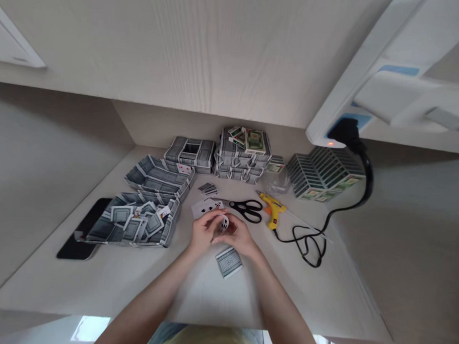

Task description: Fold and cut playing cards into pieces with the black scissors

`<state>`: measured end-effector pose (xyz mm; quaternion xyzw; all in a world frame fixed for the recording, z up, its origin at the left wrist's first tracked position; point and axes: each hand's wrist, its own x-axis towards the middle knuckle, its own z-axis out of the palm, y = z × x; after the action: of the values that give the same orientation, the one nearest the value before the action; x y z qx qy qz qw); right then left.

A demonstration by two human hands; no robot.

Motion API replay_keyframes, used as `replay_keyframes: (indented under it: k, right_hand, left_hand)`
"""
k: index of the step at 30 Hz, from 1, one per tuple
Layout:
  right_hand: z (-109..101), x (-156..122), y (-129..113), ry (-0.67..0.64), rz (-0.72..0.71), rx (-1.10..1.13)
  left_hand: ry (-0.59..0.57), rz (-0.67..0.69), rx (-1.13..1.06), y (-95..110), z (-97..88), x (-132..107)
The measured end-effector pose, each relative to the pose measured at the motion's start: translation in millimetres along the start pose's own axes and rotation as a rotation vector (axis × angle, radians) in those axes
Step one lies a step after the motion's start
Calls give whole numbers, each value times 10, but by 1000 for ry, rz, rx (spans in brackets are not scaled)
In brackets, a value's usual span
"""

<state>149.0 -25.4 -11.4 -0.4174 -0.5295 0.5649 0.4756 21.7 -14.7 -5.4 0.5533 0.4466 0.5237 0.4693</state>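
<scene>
Both hands meet just below the middle of the frame, over the pale table [97,283]. The left hand [204,230] and the right hand [238,236] close their fingertips around a playing card [223,222] that is curled into a small roll — it sits pinched between the two sets of fingers, slightly nearer the right hand's thumb side. The roll's long axis is hard to read; it seems to point roughly up-frame, away from the body. Neither hand is open, and both share the grip.

Directly below the hands, toward the bottom of the frame, a small stack of cards [229,262] lies face down, apart from the fingers. Just above them lie face-up cards [204,207], and to the right of those the black scissors [246,209] and the yellow glue gun [272,211] — the right hand is the nearer one to both. To the left sits a tray made of cards [135,224], with a black phone [85,229] beyond it.
</scene>
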Motion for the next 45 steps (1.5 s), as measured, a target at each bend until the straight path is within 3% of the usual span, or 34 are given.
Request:
replay_keyframes:
  k: [14,21,27,36,41,45]
  right_hand:
    - [-11,-7,-13,52,28,53]
    - [-45,-11,77,58,66,-75]
    - [3,-4,32,41,44,20]
    - [-84,7,-44,187,-40,-120]
    - [-108,16,-51,185,6,-5]
    - [-150,25,-54,182,48,3]
  left_hand:
    - [-255,-49,-230,18,-108,13]
    - [-191,-96,-80,-80,-89,46]
    - [-190,-117,-89,-124,-111,80]
    - [-266,-69,-56,4,-137,104]
    - [-213,-134,-41,-77,-124,118]
    - [-103,-183,-68,-146,-107,117]
